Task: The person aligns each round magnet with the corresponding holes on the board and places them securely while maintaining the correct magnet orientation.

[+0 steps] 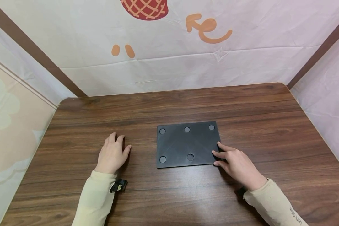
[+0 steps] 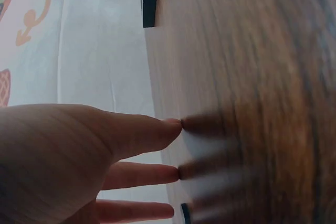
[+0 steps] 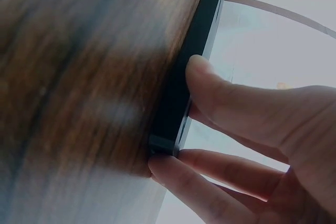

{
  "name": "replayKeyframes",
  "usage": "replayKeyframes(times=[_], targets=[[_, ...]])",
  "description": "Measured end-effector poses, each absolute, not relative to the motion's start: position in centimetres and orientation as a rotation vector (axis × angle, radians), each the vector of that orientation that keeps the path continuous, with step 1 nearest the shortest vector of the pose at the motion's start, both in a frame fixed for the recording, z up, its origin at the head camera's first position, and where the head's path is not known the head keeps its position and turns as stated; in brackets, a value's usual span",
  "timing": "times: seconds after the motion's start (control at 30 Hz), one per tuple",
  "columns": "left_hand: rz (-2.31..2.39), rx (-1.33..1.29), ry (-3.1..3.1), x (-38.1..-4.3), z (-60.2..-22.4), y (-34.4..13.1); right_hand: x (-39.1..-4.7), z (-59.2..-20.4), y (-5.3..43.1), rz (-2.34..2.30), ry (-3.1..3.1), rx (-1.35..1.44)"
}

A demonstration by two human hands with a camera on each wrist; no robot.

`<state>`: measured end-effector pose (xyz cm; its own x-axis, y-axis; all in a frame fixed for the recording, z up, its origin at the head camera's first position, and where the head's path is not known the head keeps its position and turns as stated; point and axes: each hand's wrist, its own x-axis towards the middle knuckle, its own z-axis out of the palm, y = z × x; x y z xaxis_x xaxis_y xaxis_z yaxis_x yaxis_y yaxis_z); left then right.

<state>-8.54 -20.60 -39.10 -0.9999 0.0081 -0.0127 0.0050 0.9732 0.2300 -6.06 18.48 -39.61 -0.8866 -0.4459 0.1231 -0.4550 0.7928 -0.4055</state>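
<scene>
A flat black rectangular panel lies on the wooden table, with several round grey discs or recesses along its long edges. At its near right corner, my right hand grips it. The right wrist view shows the thumb against the panel's dark side, while another finger touches its end. To the left of the panel and apart from it, my left hand rests palm down with fingers spread loosely. Its fingertips touch or nearly touch the tabletop, and nothing is in its grasp.
The brown wood-grain table has rounded far corners. Behind it hangs a pale printed cloth, with similar cloth at both sides. A small black device is worn at the left wrist.
</scene>
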Motion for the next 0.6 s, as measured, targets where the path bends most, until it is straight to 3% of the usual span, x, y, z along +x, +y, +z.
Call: replayKeyframes(times=[0.6], targets=[[0.479,0.003,3.192,-9.4,-39.4,-22.2,-6.0,-39.6,18.5,0.675,-2.959,0.742]])
